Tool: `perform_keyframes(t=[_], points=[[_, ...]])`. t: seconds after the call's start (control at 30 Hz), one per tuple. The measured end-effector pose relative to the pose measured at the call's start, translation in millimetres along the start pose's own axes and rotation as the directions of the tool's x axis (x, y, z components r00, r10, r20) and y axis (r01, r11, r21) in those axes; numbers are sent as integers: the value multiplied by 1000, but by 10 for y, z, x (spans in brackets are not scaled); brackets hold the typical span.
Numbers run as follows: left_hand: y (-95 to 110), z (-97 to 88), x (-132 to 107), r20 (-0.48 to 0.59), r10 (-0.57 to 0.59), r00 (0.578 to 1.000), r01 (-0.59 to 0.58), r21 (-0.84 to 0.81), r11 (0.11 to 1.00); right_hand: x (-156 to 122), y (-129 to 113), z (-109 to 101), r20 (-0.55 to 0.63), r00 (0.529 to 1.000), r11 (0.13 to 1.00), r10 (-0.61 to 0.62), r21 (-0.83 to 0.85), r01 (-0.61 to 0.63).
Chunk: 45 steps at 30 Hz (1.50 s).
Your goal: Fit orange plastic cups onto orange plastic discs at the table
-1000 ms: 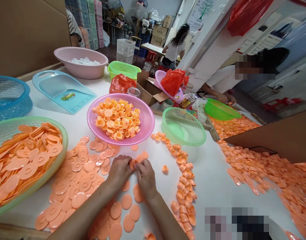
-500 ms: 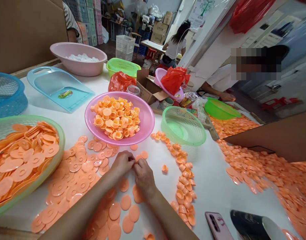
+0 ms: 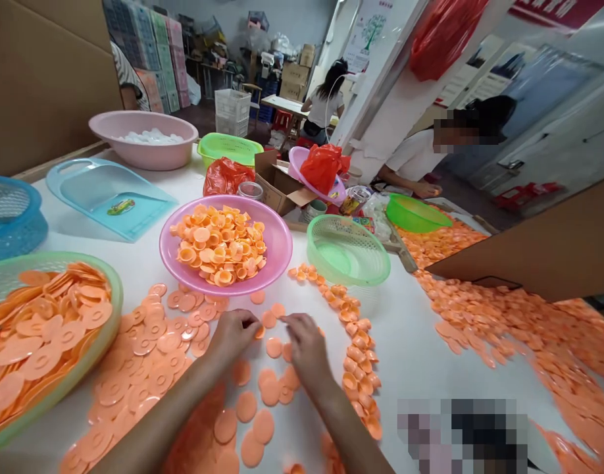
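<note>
My left hand (image 3: 234, 334) is over the white table with its fingertips pinched on a small orange plastic piece (image 3: 259, 332), mostly covered by the fingers. To its right, my right hand (image 3: 306, 347) is apart from it, fingers stretched forward and nothing seen in them. Small orange discs (image 3: 274, 347) lie flat between the two hands. Left of my left hand spreads a pile of larger ringed orange discs (image 3: 156, 355). A curved row of small orange cups (image 3: 354, 342) lies right of my right hand. Beyond the hands is a pink basin (image 3: 282, 266) of assembled-looking orange cups.
A green basket (image 3: 115, 316) of orange discs stands at the left, a blue dustpan (image 3: 149, 217) behind it. A pale green basket (image 3: 349, 266) is at centre right. More orange pieces (image 3: 479, 309) lie beside a cardboard panel (image 3: 543, 257). A co-worker sits at the far right.
My hands, together over the discs before, have come apart, the right one moving right with its fingers stretched. More small discs show between them. The whole view has shifted slightly.
</note>
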<state>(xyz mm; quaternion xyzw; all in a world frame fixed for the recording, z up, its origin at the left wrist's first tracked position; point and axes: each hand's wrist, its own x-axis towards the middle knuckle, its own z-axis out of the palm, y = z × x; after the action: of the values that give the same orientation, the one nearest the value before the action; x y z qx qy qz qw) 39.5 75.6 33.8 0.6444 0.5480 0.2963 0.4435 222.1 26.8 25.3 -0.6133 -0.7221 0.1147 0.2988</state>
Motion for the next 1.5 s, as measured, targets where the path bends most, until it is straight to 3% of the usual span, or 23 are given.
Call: perform_keyframes(t=[0.1,0.2,0.27,0.33,0.37,0.4,0.47,0.5,0.57,0.67,0.77,0.93,1.07,1.17,1.3,1.43,1.5], points=[[335,-320,21,-220,90,971,-113,-97,989,-125,364,-319,-58,985,981,160,-99,-165],[568,-801,303,-501,103,859,-157,-67,985,-238,574,-415,1,951,949,309,-71,-308],[607,-1078,469,-610,74,789,-111,-24,994,-259,534,-352,27,932,932,362,15,-362],[558,-1213,476,-659,70,749,-71,25,997,-237,353,-203,78,932,917,353,168,-362],[504,-1213,411,-641,72,764,-58,43,997,-215,227,-106,120,939,904,323,254,-343],[430,-1171,308,-574,71,816,-51,51,997,-191,91,2,161,946,887,281,331,-321],[230,-989,47,-302,32,953,-19,45,999,-145,-172,225,205,958,869,200,414,-270],[110,-869,-82,-147,-1,989,9,53,999,-130,-280,331,205,964,871,173,425,-246],[-141,-618,-280,30,-53,998,48,135,990,-121,-434,509,188,972,891,142,404,-208],[-456,-327,-391,43,-64,997,50,276,960,-150,-527,675,162,982,935,100,321,-148],[-611,-213,-393,45,-43,998,28,287,957,-188,-548,750,118,993,975,8,217,-34],[-571,-297,-350,17,-20,1000,15,230,973,-216,-569,800,60,984,985,-169,-9,170],[-455,-324,-219,26,-47,999,43,142,989,-211,-562,822,23,968,962,-249,-107,250],[-429,-249,-174,91,-96,991,89,73,993,-225,-544,855,-16,962,953,-273,-137,269],[-469,-162,-240,47,-95,994,96,-20,995,-278,-539,918,-42,964,955,-261,-156,252],[-489,-175,-268,73,-105,992,102,43,994,-299,-615,885,-38,979,967,-200,-169,191],[-455,-204,-275,109,-92,990,78,121,990,-275,-655,794,-3,986,981,-168,-99,167]])
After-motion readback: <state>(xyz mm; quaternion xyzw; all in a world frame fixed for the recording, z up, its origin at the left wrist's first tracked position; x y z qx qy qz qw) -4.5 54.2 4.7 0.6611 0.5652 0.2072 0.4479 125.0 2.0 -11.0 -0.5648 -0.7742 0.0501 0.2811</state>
